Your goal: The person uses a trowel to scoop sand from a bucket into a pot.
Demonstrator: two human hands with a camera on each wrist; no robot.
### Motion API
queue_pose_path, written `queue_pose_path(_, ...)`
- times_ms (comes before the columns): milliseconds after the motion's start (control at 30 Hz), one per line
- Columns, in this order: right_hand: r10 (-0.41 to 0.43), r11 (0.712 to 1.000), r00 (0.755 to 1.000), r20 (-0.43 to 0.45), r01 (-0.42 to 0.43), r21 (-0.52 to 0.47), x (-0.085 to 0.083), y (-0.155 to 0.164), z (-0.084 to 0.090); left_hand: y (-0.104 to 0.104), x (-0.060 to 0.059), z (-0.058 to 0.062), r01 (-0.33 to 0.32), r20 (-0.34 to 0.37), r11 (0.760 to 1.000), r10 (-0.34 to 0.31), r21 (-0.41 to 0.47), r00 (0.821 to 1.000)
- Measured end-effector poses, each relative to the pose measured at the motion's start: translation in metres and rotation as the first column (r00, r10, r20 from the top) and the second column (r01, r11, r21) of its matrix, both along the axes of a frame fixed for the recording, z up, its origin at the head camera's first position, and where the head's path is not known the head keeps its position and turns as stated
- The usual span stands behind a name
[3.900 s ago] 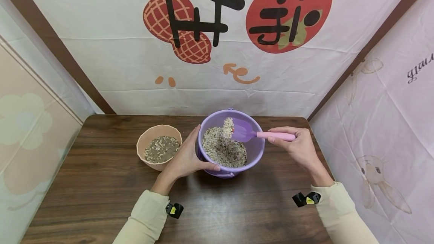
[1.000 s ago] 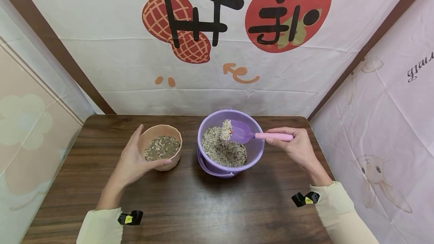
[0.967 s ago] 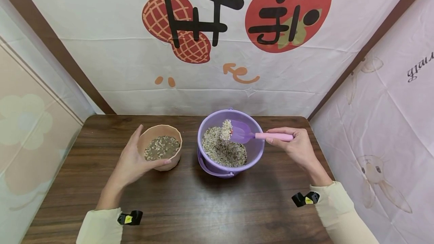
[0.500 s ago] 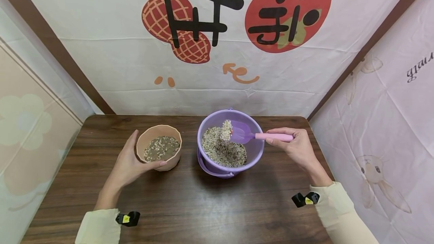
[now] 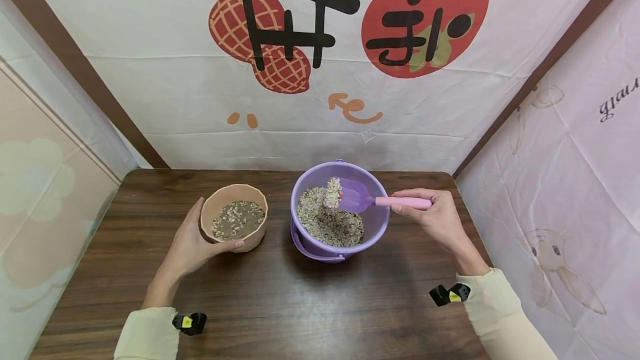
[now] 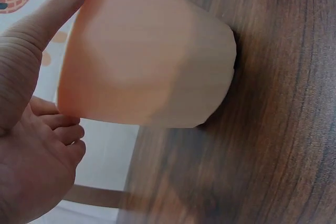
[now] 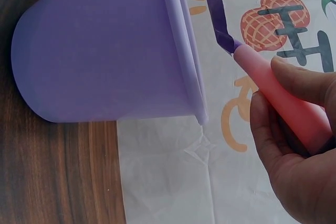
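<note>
A peach plant pot (image 5: pixel 254 239) holding grey-brown soil topped with pale grains stands upright on the left. My left hand (image 5: pixel 192 246) holds it from its left side, thumb on the near wall below the rim. In the left wrist view, several fingertips (image 6: pixel 73 132) curl at the pot's rim. My right hand (image 5: pixel 439 216) grips the pink handle of a small shovel (image 5: pixel 356 196) with a translucent purple blade. A heap of pale grains (image 5: pixel 333 192) sits at the blade's tip, above a purple bucket (image 7: pixel 105 51) partly filled with similar grains.
The bucket's purple handle (image 5: pixel 320 257) hangs down at its near left side. Both containers stand on a dark wooden table (image 5: pixel 320 315). A printed white cloth (image 5: pixel 225 149) rises behind the table, with more cloth walls on both sides.
My left hand has let go of the bucket, moved left to the pot and settled lower against it. My right hand has shifted slightly left and stays almost still with the loaded shovel.
</note>
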State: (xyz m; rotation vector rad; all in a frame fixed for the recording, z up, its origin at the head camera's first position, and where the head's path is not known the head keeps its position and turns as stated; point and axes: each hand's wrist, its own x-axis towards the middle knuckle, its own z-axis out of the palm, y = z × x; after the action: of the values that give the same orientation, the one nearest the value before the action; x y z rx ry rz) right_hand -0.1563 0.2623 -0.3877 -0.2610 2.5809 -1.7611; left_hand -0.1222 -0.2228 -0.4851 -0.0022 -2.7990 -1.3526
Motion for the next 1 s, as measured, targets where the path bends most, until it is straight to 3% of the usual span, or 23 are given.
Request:
queue_pose_path(600,-0.01,1.0,1.0,0.002,0.01,0.008,0.001,-0.005,0.001,0.0,-0.001,-0.008,-0.009,0.01,0.999,0.009,0.036,1.0)
queue_pose_path(1000,-0.006,1.0,1.0,-0.006,0.006,0.002,-0.003,-0.026,0.008,0.0,0.0,-0.01,-0.019,0.012,0.998,0.019,0.053,1.0)
